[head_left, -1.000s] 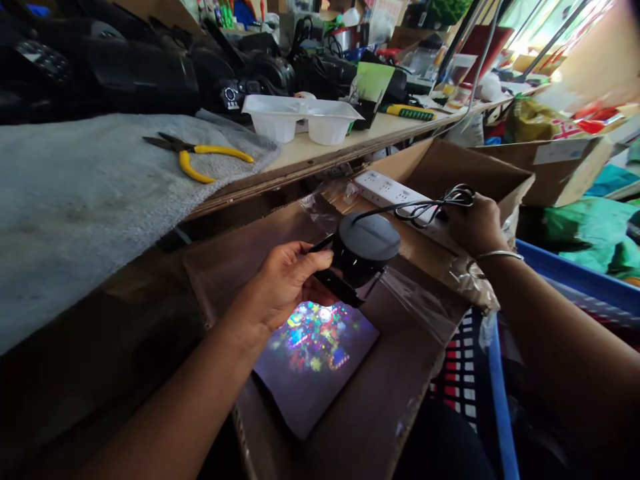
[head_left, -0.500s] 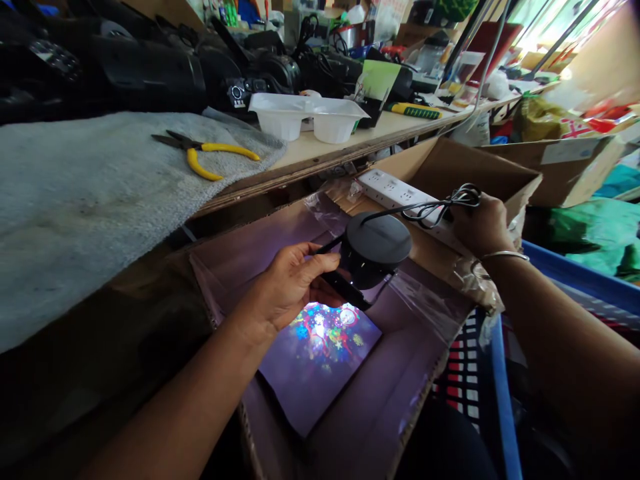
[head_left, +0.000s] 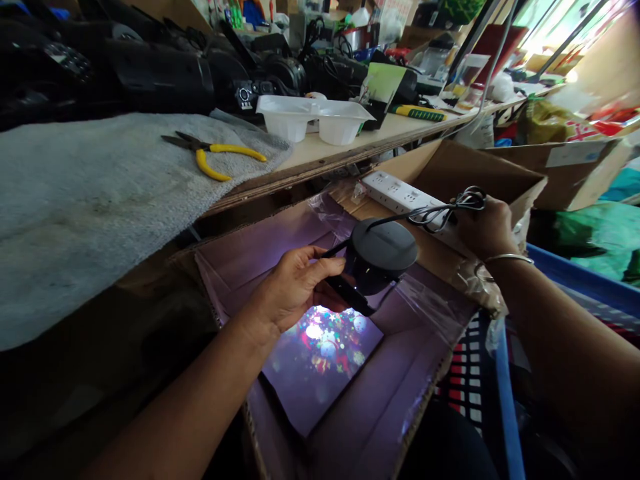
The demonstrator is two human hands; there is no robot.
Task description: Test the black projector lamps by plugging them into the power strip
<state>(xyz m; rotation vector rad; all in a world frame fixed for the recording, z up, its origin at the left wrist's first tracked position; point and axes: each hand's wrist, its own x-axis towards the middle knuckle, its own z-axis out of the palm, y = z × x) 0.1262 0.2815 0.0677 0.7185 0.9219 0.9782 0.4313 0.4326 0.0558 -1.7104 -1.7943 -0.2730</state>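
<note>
My left hand grips a round black projector lamp from the side, holding it above the open cardboard box. The lamp casts a bright, colourful pattern of round baubles and snowflakes onto the box floor. A thin black cable runs from the lamp's top to my right hand, which clasps its looped bundle. A white power strip lies on the box flap, just left of my right hand.
A grey towel with yellow-handled pliers covers the wooden bench on the left. A white plastic double cup, a yellow-handled screwdriver and black equipment stand behind. A blue crate rim runs along the right.
The projected pattern has shifted from small multicoloured shapes to larger white baubles and snowflakes. The box interior now glows more purple. Both hands hold about the same positions.
</note>
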